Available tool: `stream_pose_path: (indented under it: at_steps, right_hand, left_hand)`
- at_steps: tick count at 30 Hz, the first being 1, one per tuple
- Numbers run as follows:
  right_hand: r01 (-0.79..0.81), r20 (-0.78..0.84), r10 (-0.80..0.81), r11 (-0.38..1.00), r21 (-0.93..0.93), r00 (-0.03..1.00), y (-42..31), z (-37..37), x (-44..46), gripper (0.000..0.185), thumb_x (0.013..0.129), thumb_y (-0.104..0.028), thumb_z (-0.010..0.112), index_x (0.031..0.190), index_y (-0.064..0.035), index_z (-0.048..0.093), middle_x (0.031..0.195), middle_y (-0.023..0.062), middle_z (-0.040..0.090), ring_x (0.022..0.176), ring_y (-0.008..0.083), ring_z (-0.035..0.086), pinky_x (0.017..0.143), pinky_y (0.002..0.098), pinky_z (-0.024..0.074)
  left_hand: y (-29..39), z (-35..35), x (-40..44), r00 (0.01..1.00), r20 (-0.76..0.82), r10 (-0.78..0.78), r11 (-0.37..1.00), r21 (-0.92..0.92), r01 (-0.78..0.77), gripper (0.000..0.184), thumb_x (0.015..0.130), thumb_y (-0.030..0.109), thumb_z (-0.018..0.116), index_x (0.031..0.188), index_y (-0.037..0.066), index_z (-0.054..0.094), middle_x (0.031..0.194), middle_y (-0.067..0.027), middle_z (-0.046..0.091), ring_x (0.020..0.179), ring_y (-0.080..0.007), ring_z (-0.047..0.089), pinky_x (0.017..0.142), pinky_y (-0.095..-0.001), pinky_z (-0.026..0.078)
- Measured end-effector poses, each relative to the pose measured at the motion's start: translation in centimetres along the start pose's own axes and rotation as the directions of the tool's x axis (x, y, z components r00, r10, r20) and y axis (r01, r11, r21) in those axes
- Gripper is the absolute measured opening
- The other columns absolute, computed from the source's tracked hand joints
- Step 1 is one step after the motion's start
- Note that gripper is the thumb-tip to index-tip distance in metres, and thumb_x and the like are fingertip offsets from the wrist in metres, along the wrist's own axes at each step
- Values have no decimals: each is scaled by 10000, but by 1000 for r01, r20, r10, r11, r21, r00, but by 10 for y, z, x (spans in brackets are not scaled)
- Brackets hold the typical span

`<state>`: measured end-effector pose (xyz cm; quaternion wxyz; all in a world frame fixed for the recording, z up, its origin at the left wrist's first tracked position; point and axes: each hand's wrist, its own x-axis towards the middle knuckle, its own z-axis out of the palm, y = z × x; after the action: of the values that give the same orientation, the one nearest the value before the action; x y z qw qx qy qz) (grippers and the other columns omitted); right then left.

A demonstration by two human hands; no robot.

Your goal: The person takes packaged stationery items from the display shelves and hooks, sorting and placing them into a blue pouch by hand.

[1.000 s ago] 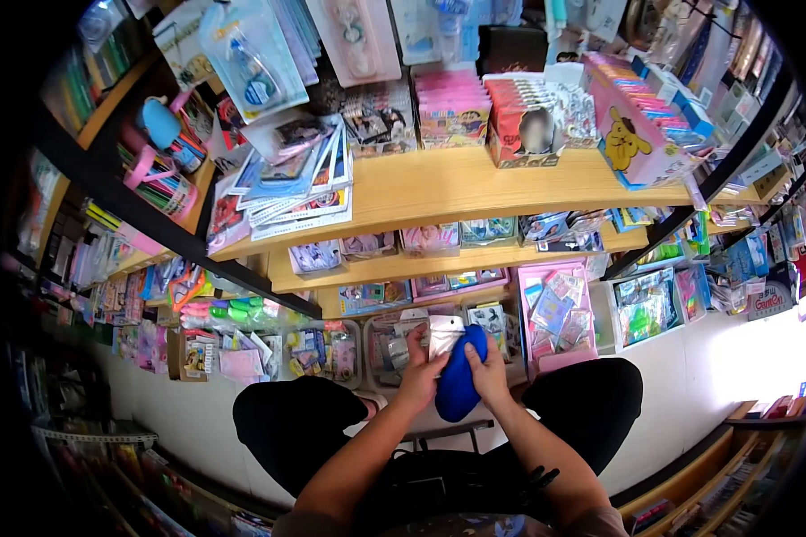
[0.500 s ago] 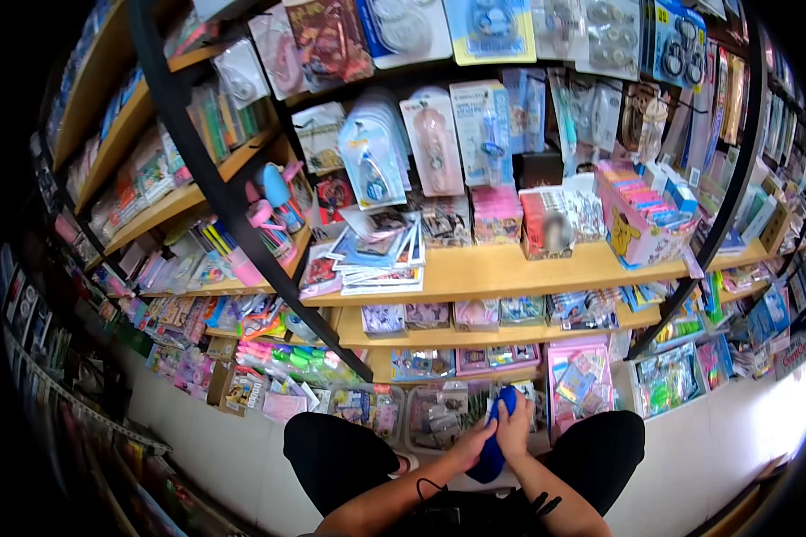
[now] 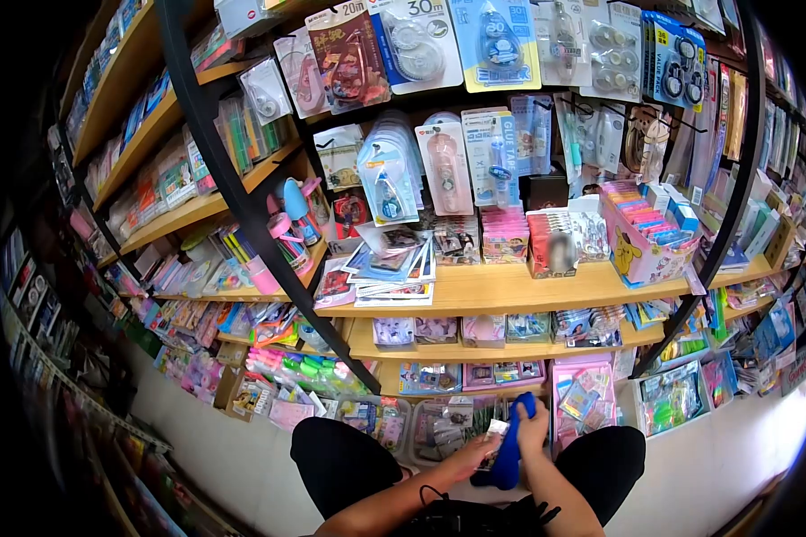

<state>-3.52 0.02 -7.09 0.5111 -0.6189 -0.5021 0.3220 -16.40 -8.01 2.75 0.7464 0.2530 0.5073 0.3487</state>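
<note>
In the head view my right hand [image 3: 534, 428] is closed around the upper part of a dark blue cloth [image 3: 508, 456], whose lower end hangs down between my knees. My left hand [image 3: 471, 458] is beside the cloth, its fingers closed on a small clear-and-white packet [image 3: 496, 430]. The packet's contents are too small to make out. Just beyond both hands, a clear plastic bin [image 3: 418, 430] on the floor holds several bagged small items. Right of it stands a pink box [image 3: 560, 436] with packets inside.
Ahead, a wooden shelf [image 3: 475, 288] carries stacked cards [image 3: 394, 268] and a pink box of packets [image 3: 640, 259]. Blister-packed correction tapes [image 3: 443, 161] hang above. Black uprights [image 3: 242, 197] flank it. My knees [image 3: 342, 461] frame the hands, over a pale tiled floor [image 3: 690, 474].
My hands have moved apart slightly. The small packet now shows in my left hand, and the cloth is held by my right. The view has tilted upward a little.
</note>
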Motion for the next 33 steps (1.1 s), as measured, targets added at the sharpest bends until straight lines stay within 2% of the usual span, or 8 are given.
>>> stream_pose_path:
  at_steps: [4,6,8,11,14,19,22,33]
  right_hand:
    - [-468,222,467,516,717,856,18,-8,12,200,867,-220,544,955,-42,571,830,74,612,697,174,593,648,275,488]
    - [-691,620,362,103,716,696,3,-7,3,299,871,-308,514,1001,-42,556,879,91,611,772,219,606,715,330,503]
    - [-824,801,201,79,561,564,-60,-23,-15,393,859,-371,514,1097,-58,520,962,110,595,868,223,589,744,372,497]
    - [-792,641,465,382,477,611,-102,-26,-23,341,856,-287,559,1132,-93,508,965,63,591,835,150,572,734,290,466]
    - [-586,546,282,609,534,789,-70,-2,-34,344,862,-261,555,1158,-105,475,981,48,560,782,131,551,676,248,462]
    - [-380,586,105,849,369,804,-94,-4,-53,402,851,-202,576,1186,-40,425,1026,98,535,915,183,511,819,301,412]
    - [162,248,-190,978,130,950,-34,21,-43,402,821,-197,601,1150,-19,454,1012,164,531,941,270,505,861,347,385]
    - [-80,-85,66,981,-179,994,-20,3,-19,419,729,-150,672,1096,-44,499,969,205,488,890,373,489,803,401,394]
  left_hand:
    - [14,-11,0,992,44,120,990,-77,-117,344,888,288,517,1096,15,508,1027,-53,578,894,-115,548,772,-290,444]
    - [21,-12,5,961,-30,275,949,167,-266,332,870,216,535,1109,-7,476,1019,-95,576,899,-158,559,761,-314,453]
    - [14,-17,20,890,-172,422,836,453,-309,349,846,159,551,1124,-22,440,1010,-139,569,902,-206,566,755,-336,457]
    - [-35,-24,69,755,-339,562,686,701,-196,441,821,171,552,1162,-26,355,1005,-232,537,911,-320,559,752,-374,458]
    - [-22,1,63,841,-508,186,981,47,-188,349,869,204,461,1150,-1,426,952,-168,556,849,-252,566,704,-359,464]
    - [-84,-82,130,972,90,218,721,-686,-98,352,902,309,386,1076,41,531,1003,-136,591,886,-241,594,811,-349,482]
    - [-31,-25,73,999,28,-22,817,-576,34,329,885,320,425,1025,43,533,939,-117,601,771,-199,602,706,-310,494]
    - [-10,20,4,969,47,-242,954,-170,246,425,875,488,439,1088,132,532,802,17,588,672,-98,558,579,-248,447]
